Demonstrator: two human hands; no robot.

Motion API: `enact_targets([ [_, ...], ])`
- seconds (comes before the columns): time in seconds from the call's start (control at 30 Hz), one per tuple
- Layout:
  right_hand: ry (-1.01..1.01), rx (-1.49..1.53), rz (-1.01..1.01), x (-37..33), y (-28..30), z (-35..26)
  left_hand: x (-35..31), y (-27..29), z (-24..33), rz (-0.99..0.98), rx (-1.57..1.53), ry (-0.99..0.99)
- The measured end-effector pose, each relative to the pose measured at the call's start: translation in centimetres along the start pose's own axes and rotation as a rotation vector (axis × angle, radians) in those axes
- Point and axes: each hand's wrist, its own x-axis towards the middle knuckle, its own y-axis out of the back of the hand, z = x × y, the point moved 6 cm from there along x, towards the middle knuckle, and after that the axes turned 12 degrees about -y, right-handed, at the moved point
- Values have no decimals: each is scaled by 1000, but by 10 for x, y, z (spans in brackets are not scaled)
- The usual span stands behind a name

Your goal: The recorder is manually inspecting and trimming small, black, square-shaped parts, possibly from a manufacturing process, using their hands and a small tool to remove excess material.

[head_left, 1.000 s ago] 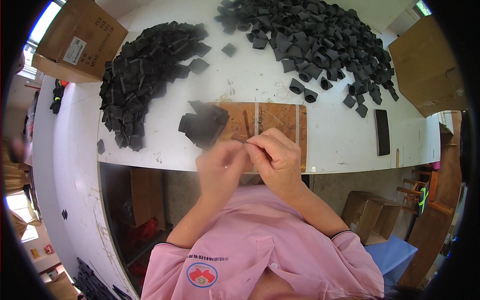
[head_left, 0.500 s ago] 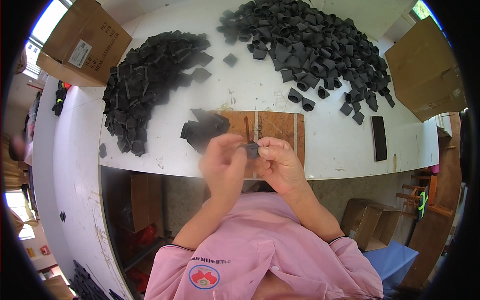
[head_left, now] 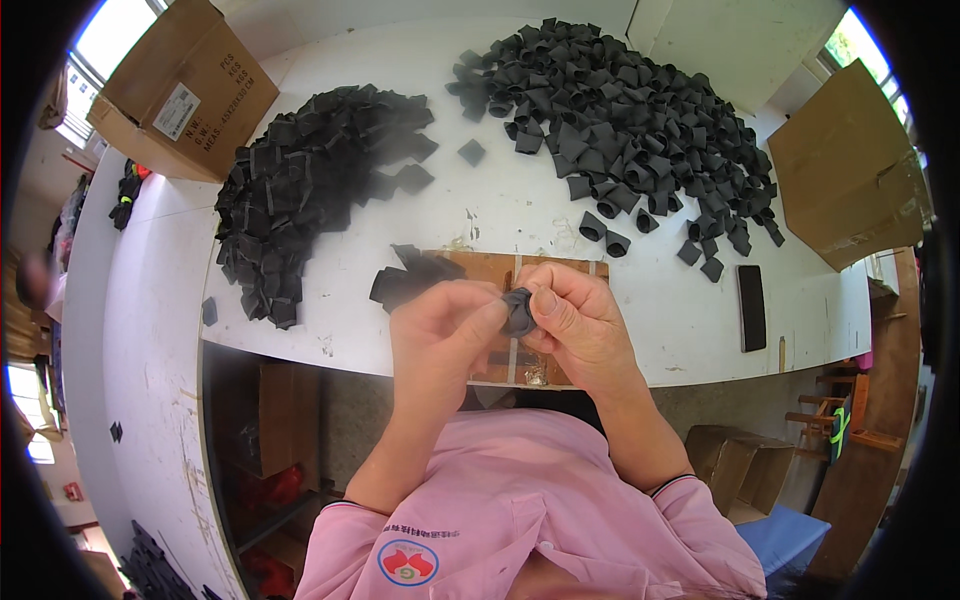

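Both my hands meet above the near edge of the white table [head_left: 420, 215]. My left hand [head_left: 440, 335] and my right hand [head_left: 578, 325] pinch one small black foam piece [head_left: 518, 312] between their fingertips. Just beyond them a brown board [head_left: 480, 268] lies on the table with a few flat black pieces [head_left: 412, 278] stacked at its left end. A heap of flat black pieces [head_left: 305, 190] lies to the far left. A larger heap of rolled black pieces [head_left: 625, 120] spreads across the far right.
An open cardboard box [head_left: 185, 90] stands at the far left corner and another cardboard box [head_left: 850, 170] at the right edge. A black rectangular bar [head_left: 751, 307] lies on the table to the right. More boxes sit under the table.
My hands have lifted a little off the board and closer to me, and the black piece now shows between the fingertips of both.
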Motion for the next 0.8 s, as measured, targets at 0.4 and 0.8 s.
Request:
enact_targets([
  [0.4, -170, -91, -65, 31, 21, 18, 6, 5, -50, 100, -1206, 483],
  [0.8, 56, -601, 149, 28, 27, -2, 10, 10, -22, 46, 6, -107],
])
